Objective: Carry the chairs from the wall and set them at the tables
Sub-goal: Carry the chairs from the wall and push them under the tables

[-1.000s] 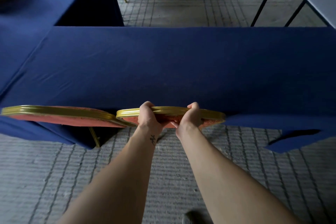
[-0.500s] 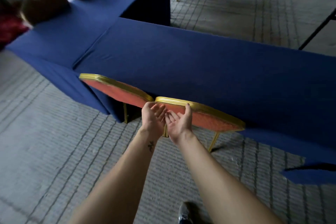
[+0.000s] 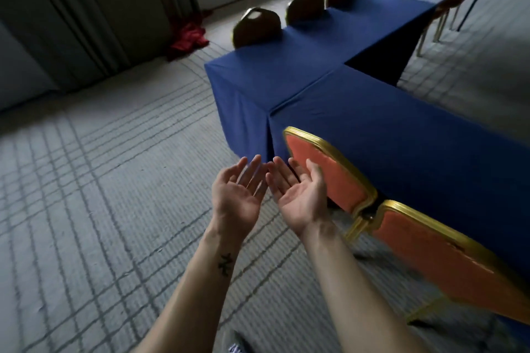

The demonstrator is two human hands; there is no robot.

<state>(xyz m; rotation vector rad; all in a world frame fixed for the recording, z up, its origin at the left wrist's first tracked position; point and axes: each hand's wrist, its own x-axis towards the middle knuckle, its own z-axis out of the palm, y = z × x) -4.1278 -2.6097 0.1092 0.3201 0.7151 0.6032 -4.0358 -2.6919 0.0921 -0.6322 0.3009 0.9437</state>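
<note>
Two chairs with orange backs and gold frames stand pushed against a blue-clothed table point(image 3: 401, 129): one chair point(image 3: 329, 175) nearer the table's corner, the other chair point(image 3: 441, 255) to its right. My left hand point(image 3: 238, 192) and my right hand point(image 3: 301, 192) hover palms up, side by side, fingers relaxed, holding nothing. My right hand is just left of the nearer chair's back, not touching it. Three dark chair backs point(image 3: 255, 26) show behind a second blue table point(image 3: 315, 46) further away.
Grey patterned carpet point(image 3: 100, 209) spreads to the left and front. A dark folding wall point(image 3: 86, 8) and a heap of red cloth point(image 3: 189, 37) lie at the back left. More tables and chairs run along the top right.
My hands let go of the chair's back, turned palms up and drew away from it. My view swung left, bringing the wall and the far chairs into sight.
</note>
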